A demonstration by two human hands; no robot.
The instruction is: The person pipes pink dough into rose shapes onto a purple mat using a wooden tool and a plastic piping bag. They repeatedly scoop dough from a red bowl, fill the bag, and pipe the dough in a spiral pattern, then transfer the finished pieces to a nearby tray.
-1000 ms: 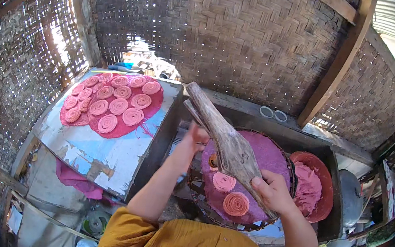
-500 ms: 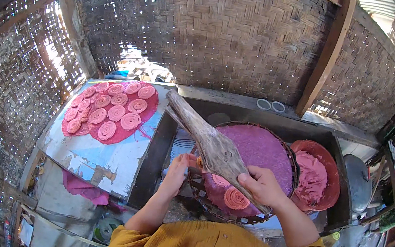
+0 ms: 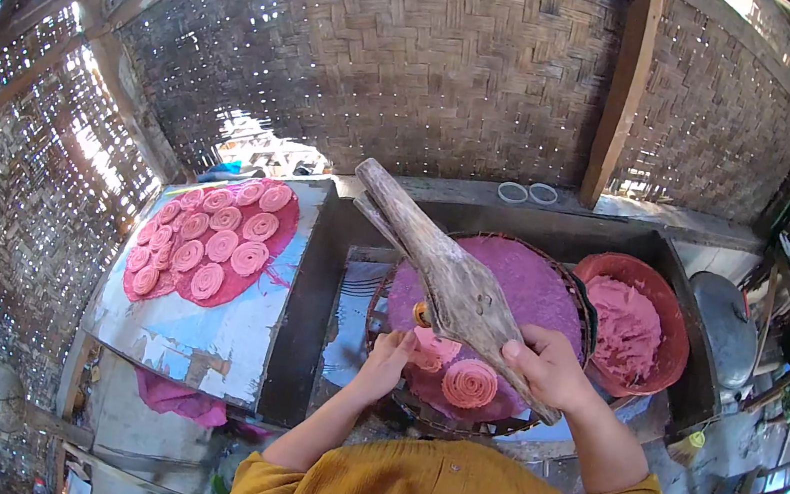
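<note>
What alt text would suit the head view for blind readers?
A person's right hand holds a forked wooden stick above a purple cloth, while the left hand is beside one of its pink coils. At left, more pink coils lie on a red cloth; at right, a red bowl holds a pink mass.

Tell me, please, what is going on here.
A person's right hand grips a forked piece of wood over a round purple cloth; the left hand is at a pink coil on that cloth. A second coil lies nearby. More coils rest on a pink cloth to the left, and a red bowl of pink paste stands right.
</note>
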